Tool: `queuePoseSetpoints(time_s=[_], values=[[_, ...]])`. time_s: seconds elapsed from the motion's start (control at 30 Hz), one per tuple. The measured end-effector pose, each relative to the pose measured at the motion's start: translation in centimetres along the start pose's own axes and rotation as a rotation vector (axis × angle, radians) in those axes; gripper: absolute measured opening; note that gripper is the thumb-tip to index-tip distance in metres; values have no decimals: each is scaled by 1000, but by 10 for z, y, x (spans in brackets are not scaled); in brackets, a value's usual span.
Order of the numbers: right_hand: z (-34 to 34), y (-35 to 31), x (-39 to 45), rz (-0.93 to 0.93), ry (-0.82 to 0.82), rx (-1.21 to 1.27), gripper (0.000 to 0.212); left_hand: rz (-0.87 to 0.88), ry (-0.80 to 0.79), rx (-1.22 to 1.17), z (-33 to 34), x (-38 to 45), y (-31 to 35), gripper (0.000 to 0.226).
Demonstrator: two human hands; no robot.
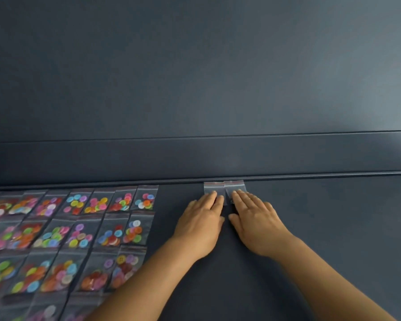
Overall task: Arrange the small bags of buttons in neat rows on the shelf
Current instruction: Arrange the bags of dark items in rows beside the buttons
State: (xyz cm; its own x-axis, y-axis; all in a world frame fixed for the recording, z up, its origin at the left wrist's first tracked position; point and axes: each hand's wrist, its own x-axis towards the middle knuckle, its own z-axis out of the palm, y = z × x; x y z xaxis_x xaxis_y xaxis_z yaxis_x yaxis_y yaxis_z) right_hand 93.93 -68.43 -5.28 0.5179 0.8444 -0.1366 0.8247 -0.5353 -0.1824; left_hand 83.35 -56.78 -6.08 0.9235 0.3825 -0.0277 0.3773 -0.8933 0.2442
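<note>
Two small clear plastic zip bags [225,188] lie side by side against the back lip of the dark blue-grey shelf [322,216]; their contents are hidden under the fingers. The left hand [200,222] and right hand [256,224] lie flat, fingers straight and close together, pressing one bag each. Rows of clear bags of coloured buttons [79,228] lie well left, cut off by the frame edge.

Two small clear plastic zip bags with red seal strips [225,187] lie side by side at the back of the dark blue shelf [333,228]. Two hands press them flat: left [200,224], right [256,224]. To the left, small clear bags of coloured buttons [79,228] fill at least four rows; the edge cuts off the full count.
</note>
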Motion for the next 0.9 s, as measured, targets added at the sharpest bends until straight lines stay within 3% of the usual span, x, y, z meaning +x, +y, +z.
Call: queuePoseSetpoints(time_s=[0.57, 0.9], values=[[2, -11, -2, 1, 32, -49, 66, -77, 18, -25, -13, -7, 5, 56], [-10, -106, -10, -166, 185, 43, 60, -231, 253, -13, -50, -94, -49, 61]])
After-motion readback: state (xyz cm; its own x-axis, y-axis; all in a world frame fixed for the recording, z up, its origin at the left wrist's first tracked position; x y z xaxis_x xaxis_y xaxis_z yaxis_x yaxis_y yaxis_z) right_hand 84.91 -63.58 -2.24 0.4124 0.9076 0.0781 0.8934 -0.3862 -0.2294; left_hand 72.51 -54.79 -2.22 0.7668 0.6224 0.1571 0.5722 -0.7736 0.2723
